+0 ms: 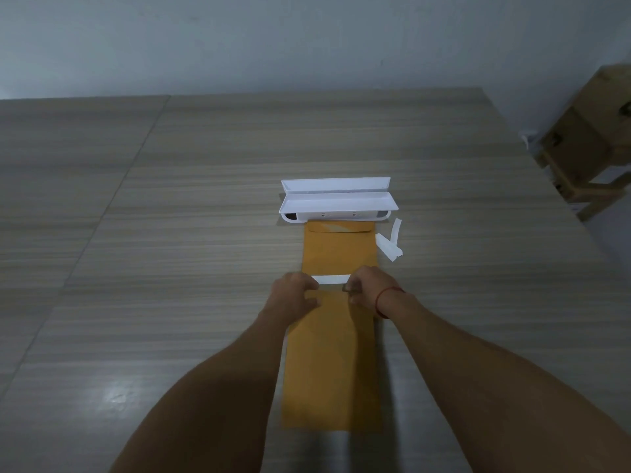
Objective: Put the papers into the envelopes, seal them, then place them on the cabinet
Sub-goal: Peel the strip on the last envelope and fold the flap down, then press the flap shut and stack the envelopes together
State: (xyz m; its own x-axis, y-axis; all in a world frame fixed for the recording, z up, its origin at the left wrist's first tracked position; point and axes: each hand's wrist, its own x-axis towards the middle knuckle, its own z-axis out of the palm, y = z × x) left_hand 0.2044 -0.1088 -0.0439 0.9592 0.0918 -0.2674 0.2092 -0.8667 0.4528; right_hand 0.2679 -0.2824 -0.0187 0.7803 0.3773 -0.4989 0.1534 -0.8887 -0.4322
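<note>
both hands – left hand [294,291], right hand [367,285] – pinch white paper strip [332,278] over long orange-brown paper envelope [333,363], frame centre – wood-grain table [170,233].

Both forearms run out of frame at the bottom edge. Left hand [296,292] & right hand [368,285] cover the near envelope's [327,370] top edge and both ends of the white strip [332,279]. Far envelope's [338,247] top slips under the white tray [338,203]. Wooden stool [590,141], upper right, cut by frame edge.
</note>
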